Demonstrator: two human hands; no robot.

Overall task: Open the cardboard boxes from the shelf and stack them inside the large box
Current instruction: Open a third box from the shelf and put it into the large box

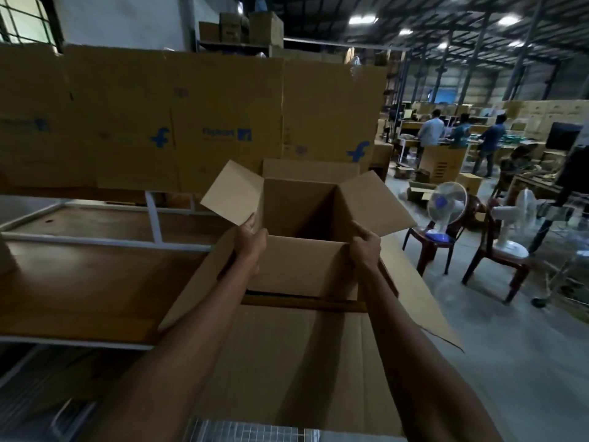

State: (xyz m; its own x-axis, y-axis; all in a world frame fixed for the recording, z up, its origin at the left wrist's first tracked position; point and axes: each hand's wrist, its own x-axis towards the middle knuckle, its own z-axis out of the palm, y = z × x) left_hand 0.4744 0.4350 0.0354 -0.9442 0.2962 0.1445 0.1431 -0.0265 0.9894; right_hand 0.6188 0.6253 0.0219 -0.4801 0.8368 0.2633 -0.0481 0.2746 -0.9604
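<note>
Holding open box point(302, 269) above large box point(287, 362).
Left hand point(251, 242) is gripping its near-left corner, right hand point(366, 247) the near-right.

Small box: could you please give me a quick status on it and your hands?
Left hand and right hand gripping small box at near corners. Top open, held over large box. Nothing seen blocking.

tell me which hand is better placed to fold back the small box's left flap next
Left, probably. The left hand grips the small box at the corner right under that left flap, while the right hand holds the opposite corner, across the opening.
</note>
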